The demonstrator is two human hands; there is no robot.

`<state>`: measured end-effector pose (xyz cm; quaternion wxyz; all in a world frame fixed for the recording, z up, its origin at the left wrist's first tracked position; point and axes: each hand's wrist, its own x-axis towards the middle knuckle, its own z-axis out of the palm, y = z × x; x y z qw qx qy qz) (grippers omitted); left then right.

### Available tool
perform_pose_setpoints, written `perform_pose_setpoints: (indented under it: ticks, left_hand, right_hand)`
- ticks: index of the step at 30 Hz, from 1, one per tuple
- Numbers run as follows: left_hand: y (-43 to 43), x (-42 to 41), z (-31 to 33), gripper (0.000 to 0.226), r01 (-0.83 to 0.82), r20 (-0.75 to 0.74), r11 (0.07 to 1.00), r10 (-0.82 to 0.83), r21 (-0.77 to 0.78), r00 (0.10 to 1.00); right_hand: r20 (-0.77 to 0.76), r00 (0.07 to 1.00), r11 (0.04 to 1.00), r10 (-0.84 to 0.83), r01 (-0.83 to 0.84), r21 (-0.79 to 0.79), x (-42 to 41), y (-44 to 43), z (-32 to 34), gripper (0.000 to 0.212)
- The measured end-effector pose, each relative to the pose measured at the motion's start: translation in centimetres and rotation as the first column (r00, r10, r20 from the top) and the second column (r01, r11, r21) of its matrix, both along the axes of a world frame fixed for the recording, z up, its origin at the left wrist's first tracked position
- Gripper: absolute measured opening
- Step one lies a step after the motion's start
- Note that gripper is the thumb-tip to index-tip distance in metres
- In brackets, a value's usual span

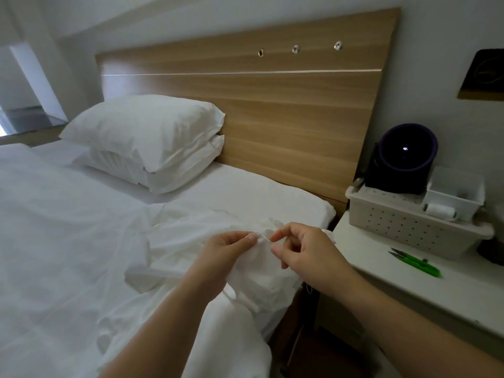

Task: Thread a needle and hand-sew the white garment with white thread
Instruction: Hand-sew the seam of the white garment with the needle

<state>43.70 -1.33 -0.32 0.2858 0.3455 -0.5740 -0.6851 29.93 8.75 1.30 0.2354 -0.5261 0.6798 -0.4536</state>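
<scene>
Left hand (pixel 231 251): curled, thumb and fingertips clamped on a bunched fold of the white garment (pixel 261 271), lifting it off the bed (pixel 68 241).
Right hand (pixel 298 252): just beside the left, thumb and forefinger pinched on the near end of the needle (pixel 266 238), with the other fingers loosely curled below.
Needle: in the narrow gap between the two hands, pointing toward the left thumb, at the fold's edge; too small to tell whether through the cloth.
White thread: lost against the white cloth near the fingers; possibly a thin strand (pixel 309 287) hanging just below the right wrist.
Garment: draped from the left hand down toward the body, lying under both forearms.
Handling, cloth: light, limp and thin, likely to slump and slide; best gripped close to the stitch line, pulled taut between thumb and forefinger.
Handling, needle: stiff, slim, smooth, easy to drop and lose on white bedding; best held at the eye end, sharp tip clear of the left fingertips.
Handling, thread: prone to tangling or slipping from the eye; calls for a gentle, even pull.
Beyond the right hand: green snips (pixel 417 263) on the nightstand (pixel 381 285) and a thread spool (pixel 440 211) in a white basket (pixel 395 222), well apart from both hands.
Stage: stitching, judging by the pose; threading probably done.
</scene>
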Motion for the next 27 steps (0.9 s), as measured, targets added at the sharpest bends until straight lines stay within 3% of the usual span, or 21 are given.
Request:
perform_pose_setpoints:
  ticks: [20, 23, 27]
  left_hand:
    - [-0.08, -0.17, 0.14, 0.014, -0.033, 0.06, 0.996, 0.038, -0.087, 0.997]
    - [0.13, -0.16, 0.24, 0.012, -0.042, 0.115, 0.976, 0.068, -0.212, 0.991]
    - [0.82, -0.25, 0.72, 0.014, -0.057, 0.232, 0.88, 0.186, -0.471, 0.955]
  right_hand:
    - [-0.01, 1.0, 1.0, 0.009, -0.009, 0.005, 0.02, -0.47, 0.25, 0.005]
    - [-0.017, 1.0, 1.0, -0.007, 0.006, -0.008, 0.04, -0.53, 0.16, 0.006]
    - [-0.062, 0.997, 0.998, -0.044, 0.041, -0.048, 0.34, -0.72, -0.05, 0.014]
